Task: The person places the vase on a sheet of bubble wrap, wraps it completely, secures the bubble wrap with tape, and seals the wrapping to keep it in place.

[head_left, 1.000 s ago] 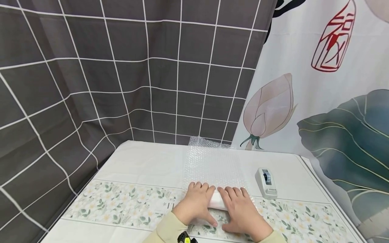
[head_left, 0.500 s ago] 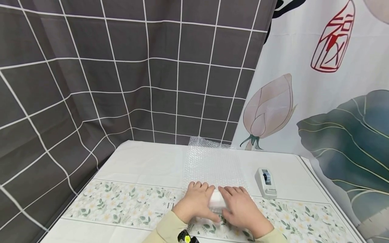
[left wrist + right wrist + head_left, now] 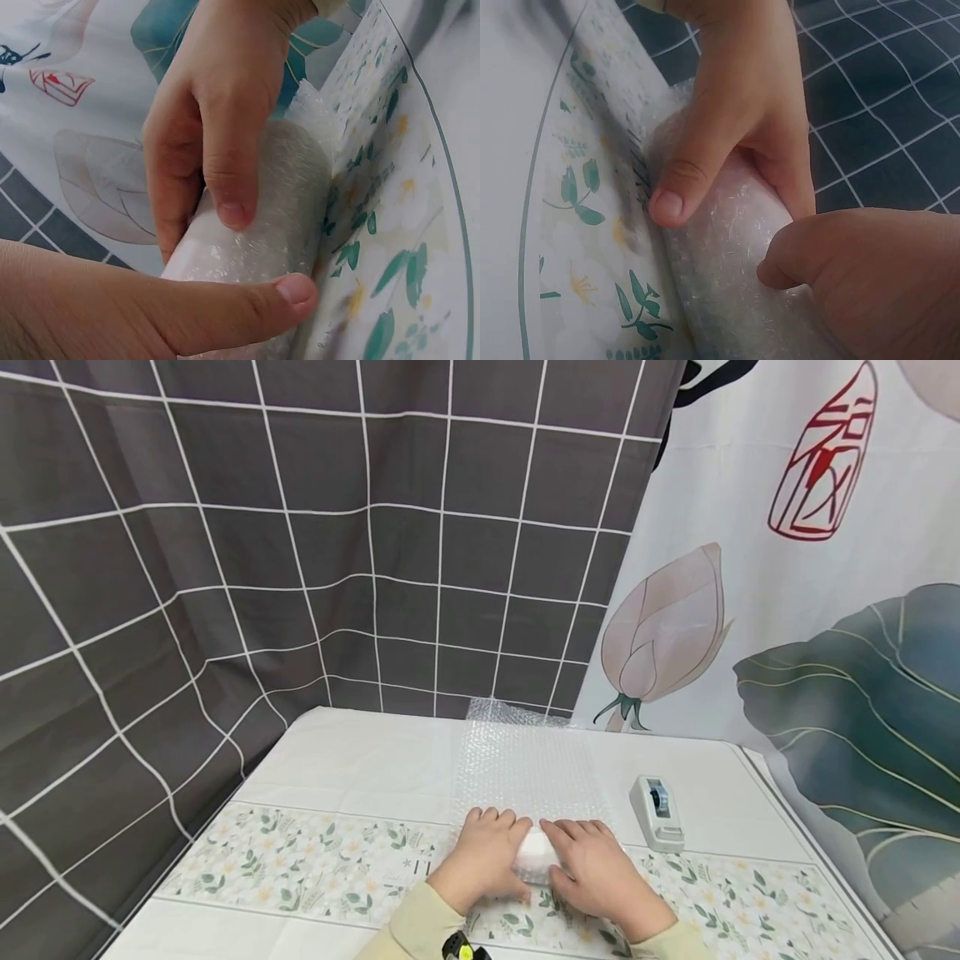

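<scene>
A white cylinder-like bundle (image 3: 535,857) lies crosswise on the table, with clear bubble wrap around it. From its far side the flat rest of the bubble wrap sheet (image 3: 532,764) runs to the table's back edge. My left hand (image 3: 486,858) grips the bundle's left part, fingers over the far side and thumb on the near side. On the right part, my right hand (image 3: 596,870) holds it the same way. Both thumbs press the wrapped bundle (image 3: 289,195) in the left wrist view. What the wrap encloses is mostly hidden; white shows through.
A white tape dispenser (image 3: 657,814) with a blue roll stands right of the sheet. The table (image 3: 352,760) has a white cover with a floral band. A dark checked curtain (image 3: 390,552) and a lotus-print curtain (image 3: 750,610) hang behind and beside it.
My right thumb has moved inward and up onto the bundle. More wrap now covers the bundle's near side between my hands. The sheet and tape dispenser stay put.
</scene>
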